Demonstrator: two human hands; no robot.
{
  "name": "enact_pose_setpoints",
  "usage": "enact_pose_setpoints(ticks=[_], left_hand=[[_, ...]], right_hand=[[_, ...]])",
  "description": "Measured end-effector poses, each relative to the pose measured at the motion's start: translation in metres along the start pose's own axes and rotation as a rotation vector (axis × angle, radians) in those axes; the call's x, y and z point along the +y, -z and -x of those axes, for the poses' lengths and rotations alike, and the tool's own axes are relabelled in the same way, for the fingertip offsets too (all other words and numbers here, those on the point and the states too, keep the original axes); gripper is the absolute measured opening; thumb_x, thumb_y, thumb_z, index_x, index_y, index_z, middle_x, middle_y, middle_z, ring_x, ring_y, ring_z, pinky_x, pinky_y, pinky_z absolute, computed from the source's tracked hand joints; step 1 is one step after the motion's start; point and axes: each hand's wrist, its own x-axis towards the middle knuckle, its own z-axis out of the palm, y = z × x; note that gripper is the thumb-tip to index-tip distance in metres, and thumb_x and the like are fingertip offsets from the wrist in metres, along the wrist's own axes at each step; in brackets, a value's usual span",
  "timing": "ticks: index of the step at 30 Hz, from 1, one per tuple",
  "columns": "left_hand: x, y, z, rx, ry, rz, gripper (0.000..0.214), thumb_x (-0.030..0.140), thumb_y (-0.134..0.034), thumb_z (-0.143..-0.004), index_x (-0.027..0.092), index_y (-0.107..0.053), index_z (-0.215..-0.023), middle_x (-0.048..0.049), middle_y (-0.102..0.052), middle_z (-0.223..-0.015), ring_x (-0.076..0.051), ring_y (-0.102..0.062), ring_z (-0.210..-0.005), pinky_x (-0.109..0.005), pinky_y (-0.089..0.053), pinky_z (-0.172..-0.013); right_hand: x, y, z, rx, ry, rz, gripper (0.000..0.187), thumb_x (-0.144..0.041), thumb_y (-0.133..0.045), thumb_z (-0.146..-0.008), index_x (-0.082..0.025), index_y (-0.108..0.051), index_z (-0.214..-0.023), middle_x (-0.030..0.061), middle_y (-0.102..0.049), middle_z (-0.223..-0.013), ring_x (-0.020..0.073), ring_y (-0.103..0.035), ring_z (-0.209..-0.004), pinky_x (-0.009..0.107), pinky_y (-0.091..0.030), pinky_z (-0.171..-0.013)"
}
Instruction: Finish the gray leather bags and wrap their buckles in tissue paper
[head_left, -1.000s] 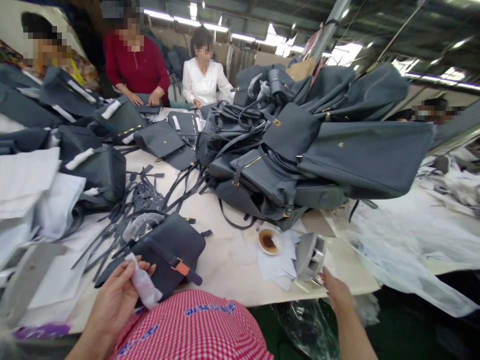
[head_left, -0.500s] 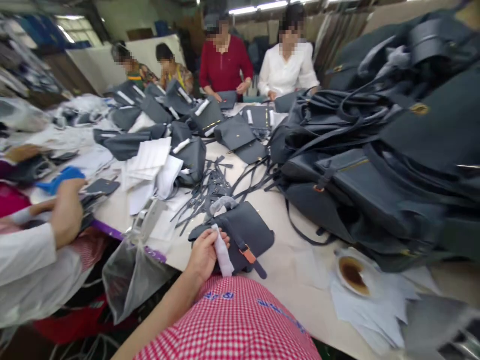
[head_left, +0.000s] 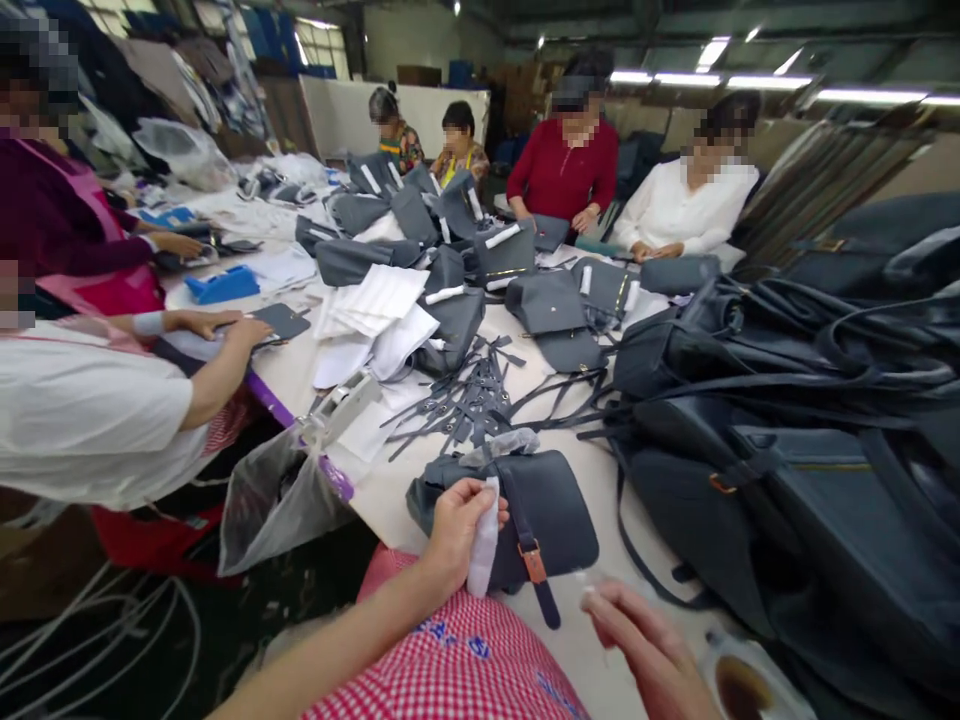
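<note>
A small dark grey bag (head_left: 551, 505) with an orange-tipped strap lies at the near edge of the table (head_left: 577, 430). My left hand (head_left: 455, 530) rests on the bag's near side, fingers closed on a folded white cloth (head_left: 484, 540). My right hand (head_left: 645, 650) hovers low to the right of the bag, fingers pinched on a small clear piece I cannot make out. A bundle of loose grey straps (head_left: 469, 400) lies just beyond the bag.
A large heap of dark grey bags (head_left: 810, 420) fills the right. A small dish of brown liquid (head_left: 742, 685) sits by my right hand. White paper sheets (head_left: 375, 320), a plastic sack (head_left: 277, 495) at the table edge, and several seated people ring the table.
The view has swung left, showing more co-workers. My right hand has come back into sight near the bag. My left hand keeps hold of the white cloth.
</note>
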Motion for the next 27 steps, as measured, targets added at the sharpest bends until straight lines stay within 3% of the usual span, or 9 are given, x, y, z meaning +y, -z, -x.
enact_pose_setpoints(ticks=[3, 5, 10, 19, 22, 27], left_hand=[[-0.003, -0.001, 0.002, 0.009, -0.091, -0.019, 0.031, 0.035, -0.078, -0.059, 0.017, -0.056, -0.072, -0.0001, -0.065, -0.062, -0.013, -0.06, -0.056, -0.025, -0.046, -0.058], [-0.005, 0.001, 0.003, 0.031, -0.169, -0.056, 0.029, 0.034, -0.077, -0.06, 0.018, -0.055, -0.069, 0.0031, -0.06, -0.057, -0.012, -0.055, -0.054, -0.023, -0.042, -0.054], [-0.01, 0.007, 0.007, 0.077, -0.24, -0.118, 0.024, 0.031, -0.073, -0.063, 0.018, -0.053, -0.066, 0.0053, -0.052, -0.054, -0.01, -0.047, -0.052, -0.021, -0.036, -0.052], [0.001, 0.011, 0.027, -0.023, -0.171, -0.067, 0.021, 0.035, -0.068, -0.068, 0.017, -0.055, -0.071, 0.0019, -0.057, -0.06, -0.012, -0.051, -0.057, -0.023, -0.039, -0.055], [0.005, 0.013, 0.029, 0.017, -0.175, -0.112, 0.023, 0.038, -0.065, -0.069, 0.018, -0.054, -0.065, 0.0028, -0.054, -0.057, -0.011, -0.048, -0.055, -0.023, -0.038, -0.053], [0.007, 0.016, 0.033, -0.011, -0.04, -0.118, 0.022, 0.039, -0.062, -0.07, 0.018, -0.054, -0.069, 0.0024, -0.056, -0.058, -0.013, -0.052, -0.054, -0.024, -0.038, -0.053]], right_hand=[[-0.054, -0.026, -0.037, -0.33, 0.09, -0.034, 0.036, -0.054, -0.057, -0.078, -0.023, -0.055, -0.06, -0.0018, -0.05, -0.058, 0.0166, -0.047, -0.058, 0.028, -0.04, -0.056], [-0.073, -0.04, -0.063, -0.416, 0.139, 0.05, 0.033, -0.048, -0.056, -0.079, -0.022, -0.056, -0.06, -0.0038, -0.049, -0.056, 0.0139, -0.044, -0.054, 0.026, -0.037, -0.054], [-0.071, -0.052, -0.099, -0.38, 0.295, 0.367, 0.029, -0.036, -0.055, -0.08, -0.021, -0.064, -0.057, -0.0029, -0.059, -0.056, 0.0144, -0.051, -0.058, 0.025, -0.037, -0.058], [-0.066, -0.061, -0.1, -0.323, 0.274, 0.551, 0.032, -0.036, -0.055, -0.079, -0.021, -0.058, -0.05, -0.0033, -0.058, -0.052, 0.0143, -0.05, -0.054, 0.026, -0.033, -0.054], [-0.066, -0.061, -0.098, -0.336, 0.24, 0.45, 0.033, -0.039, -0.057, -0.078, -0.021, -0.058, -0.05, -0.003, -0.056, -0.051, 0.0135, -0.049, -0.052, 0.025, -0.032, -0.052], [-0.062, -0.057, -0.092, -0.496, -0.035, 0.13, 0.034, -0.047, -0.062, -0.072, -0.018, -0.059, -0.055, -0.0036, -0.052, -0.048, 0.0104, -0.042, -0.047, 0.023, -0.028, -0.047]])
